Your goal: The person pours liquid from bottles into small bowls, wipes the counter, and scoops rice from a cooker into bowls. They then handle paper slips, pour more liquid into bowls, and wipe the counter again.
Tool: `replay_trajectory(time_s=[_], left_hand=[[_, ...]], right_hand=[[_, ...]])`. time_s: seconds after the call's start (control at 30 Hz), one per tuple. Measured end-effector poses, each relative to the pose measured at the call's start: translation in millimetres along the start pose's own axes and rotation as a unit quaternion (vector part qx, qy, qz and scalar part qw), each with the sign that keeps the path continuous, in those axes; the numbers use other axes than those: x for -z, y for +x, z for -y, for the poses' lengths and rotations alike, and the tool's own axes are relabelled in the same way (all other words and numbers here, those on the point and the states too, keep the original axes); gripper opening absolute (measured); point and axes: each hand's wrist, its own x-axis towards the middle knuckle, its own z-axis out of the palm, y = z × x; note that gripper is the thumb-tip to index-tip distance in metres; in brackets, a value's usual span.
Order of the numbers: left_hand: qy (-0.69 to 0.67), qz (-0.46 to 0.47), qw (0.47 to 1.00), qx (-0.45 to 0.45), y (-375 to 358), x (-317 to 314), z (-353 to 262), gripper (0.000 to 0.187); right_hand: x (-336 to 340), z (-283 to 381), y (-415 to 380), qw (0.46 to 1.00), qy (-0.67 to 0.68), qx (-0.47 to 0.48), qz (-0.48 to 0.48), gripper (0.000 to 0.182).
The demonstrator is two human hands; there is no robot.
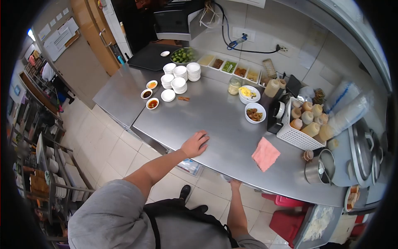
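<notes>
"Where's your left hand?"

"My left hand (196,144) lies on the worktop (203,112), close by its front edge, palm down, fingers slightly apart and relaxed."

"And the other?"

"My right hand (235,182) is down at the front edge, farther right, beside a pale object (225,177). The edge hides most of the fingers, so I can't tell whether they're closed on it."

"What lies near it on top?"

"A pink cloth (265,155), in from the front edge, toward the right end. Beyond it, nearer the back edge, a bowl of brown food (255,113) stands just beside a bowl with yellow food (249,94)."

"And to your left?"

"Stacked white bowls (179,79) toward the back edge, with three sauce bowls (152,103) just left of them."
</notes>
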Motion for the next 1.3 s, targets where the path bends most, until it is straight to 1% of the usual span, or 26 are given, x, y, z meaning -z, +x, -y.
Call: replay_trajectory(time_s=[0.07,0.17,0.27,0.33,0.37,0.4,0.43,0.47,0.5,0.53,0.63,0.7,0.8,0.87,0.9,0.93,0.97,1.0,1.03,1.07,1.1,1.13,1.17,1.2,1.23,1.3], left_hand=[[-0.013,0.002,1.0,-0.001,1,0,0,0.032],[-0.014,0.007,1.0,0.001,-2,-1,1,0.032],[-0.02,-0.005,1.0,-0.003,0,-7,4,0.033],[-0.017,0.015,1.0,0.006,1,-11,7,0.032],[-0.005,0.014,0.999,0.03,-2,-15,5,0.032],[-0.017,0.04,0.999,0.01,-1,-15,2,0.032],[-0.019,0.028,0.999,0.019,3,-12,-1,0.032],[-0.022,0.016,0.999,0.032,2,-11,-4,0.032],[-0.032,0.031,0.999,0.015,4,-13,-4,0.032],[-0.011,0.026,1.0,0.011,5,-13,-2,0.034],[0.001,0.022,1.0,0.013,3,-12,-5,0.035],[0.014,0.005,1.0,-0.002,2,-14,-1,0.035],[0.011,-0.005,1.0,-0.005,1,-17,5,0.035],[-0.006,-0.01,1.0,-0.014,1,-18,9,0.033],[-0.012,-0.015,1.0,-0.013,0,-19,12,0.033],[-0.017,-0.021,1.0,-0.01,-2,-19,14,0.032],[-0.016,-0.017,1.0,-0.008,-3,-16,13,0.033],[-0.016,-0.01,1.0,-0.008,-2,-14,13,0.034],[-0.003,-0.032,0.999,0.009,-1,-12,14,0.034],[0.008,-0.024,1.0,-0.003,0,-12,13,0.035],[0.017,-0.01,1.0,-0.017,-2,-11,11,0.036],[0.026,-0.021,0.999,-0.009,-3,-9,11,0.036],[0.028,-0.012,0.999,-0.015,-2,-8,10,0.036],[0.029,0.0,0.999,-0.019,-1,-7,9,0.035],[0.036,-0.006,0.999,-0.011,-1,-4,9,0.035],[0.029,0.014,0.999,-0.009,1,-3,7,0.036]], right_hand=[[74,81,-23,0.959,0.128,-0.231,0.1,0.042],[117,83,-69,0.945,0.167,-0.26,0.106,0.038],[168,59,-111,0.941,0.124,-0.313,0.045,0.032],[242,99,-118,0.95,0.058,-0.298,0.067,0.022],[276,121,-116,0.938,0.128,-0.317,0.058,0.022],[297,118,-115,0.948,0.16,-0.275,0.022,0.023],[327,132,-103,0.971,0.106,-0.209,0.035,0.025],[353,166,-82,0.969,0.091,-0.229,0.032,0.027],[363,194,-63,0.976,0.147,-0.148,-0.059,0.029],[376,204,-40,0.991,0.088,-0.052,-0.081,0.03],[390,224,26,0.972,-0.119,-0.171,-0.108,0.031],[385,221,60,0.967,-0.091,-0.191,-0.142,0.033],[365,150,105,0.948,-0.083,-0.251,-0.178,0.033],[368,146,110,0.951,0.042,-0.256,-0.169,0.038],[363,108,118,0.959,-0.032,-0.208,-0.191,0.05],[355,124,106,0.925,-0.191,-0.05,-0.325,0.051],[364,162,93,0.962,-0.012,-0.094,-0.257,0.048],[367,192,74,0.978,0.021,-0.077,-0.194,0.037],[367,197,54,0.991,0.084,-0.107,-0.015,0.034],[362,280,29,0.982,0.087,-0.11,0.127,0.034],[332,266,11,0.953,0.092,-0.079,0.276,0.037],[292,241,-3,0.86,0.294,-0.013,0.418,0.031],[246,221,-21,0.778,0.365,-0.102,0.501,0.027],[204,212,-37,0.818,0.231,-0.163,0.501,0.025],[160,184,-46,0.902,0.07,0.039,0.424,0.027],[107,158,-31,0.963,-0.042,0.127,0.236,0.025]])
